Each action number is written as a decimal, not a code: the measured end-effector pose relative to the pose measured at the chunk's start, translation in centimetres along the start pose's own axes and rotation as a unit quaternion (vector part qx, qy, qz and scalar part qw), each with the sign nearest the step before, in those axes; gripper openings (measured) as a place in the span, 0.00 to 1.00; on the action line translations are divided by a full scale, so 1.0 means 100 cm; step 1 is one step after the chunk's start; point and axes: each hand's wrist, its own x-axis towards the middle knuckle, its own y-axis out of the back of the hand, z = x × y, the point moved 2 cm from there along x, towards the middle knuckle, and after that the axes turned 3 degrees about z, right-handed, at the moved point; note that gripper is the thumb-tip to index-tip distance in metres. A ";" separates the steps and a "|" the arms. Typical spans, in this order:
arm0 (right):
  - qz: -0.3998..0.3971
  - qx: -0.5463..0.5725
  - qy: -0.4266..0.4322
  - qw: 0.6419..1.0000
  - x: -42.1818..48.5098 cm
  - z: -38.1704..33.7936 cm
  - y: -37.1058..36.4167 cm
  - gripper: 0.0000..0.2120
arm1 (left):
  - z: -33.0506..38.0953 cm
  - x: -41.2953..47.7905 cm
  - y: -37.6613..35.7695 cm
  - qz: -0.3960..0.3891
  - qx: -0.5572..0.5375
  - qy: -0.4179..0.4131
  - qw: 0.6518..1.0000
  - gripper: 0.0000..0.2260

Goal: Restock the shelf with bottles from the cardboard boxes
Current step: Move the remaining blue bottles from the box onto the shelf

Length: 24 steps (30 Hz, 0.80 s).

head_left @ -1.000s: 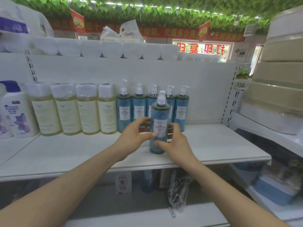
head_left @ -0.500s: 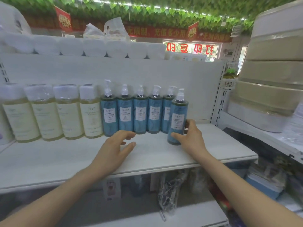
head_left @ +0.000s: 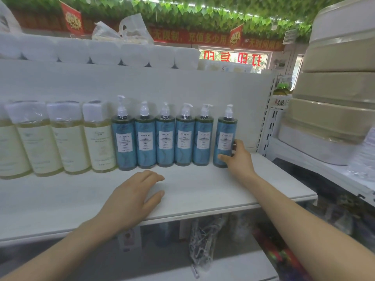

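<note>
Bottle (head_left: 225, 136) stands upright on the shelf (head_left: 213, 191) at the right end of the blue row (head_left: 165, 145), slightly apart from its neighbour (head_left: 203, 144). My right hand (head_left: 239, 158) grips it low; my left hand (head_left: 132, 201) rests flat on the shelf, holding nothing. I judge that a careless sideways shove could tip it into the neighbour and topple the row.

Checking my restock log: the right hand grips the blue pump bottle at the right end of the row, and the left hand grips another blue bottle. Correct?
Not the left hand: in the head view it holds nothing, fingers relaxed over the shelf before the row. The right hand does grip the blue pump bottle at the right end.
</note>
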 end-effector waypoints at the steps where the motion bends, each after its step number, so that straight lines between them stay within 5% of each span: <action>1: -0.003 0.002 0.000 1.000 0.003 0.001 -0.001 0.33 | 0.000 0.001 0.000 0.002 0.002 0.001 1.000 0.19; 24: -0.026 0.010 -0.024 0.999 0.004 0.001 -0.009 0.35 | 0.003 0.008 -0.004 0.001 0.047 0.033 0.998 0.21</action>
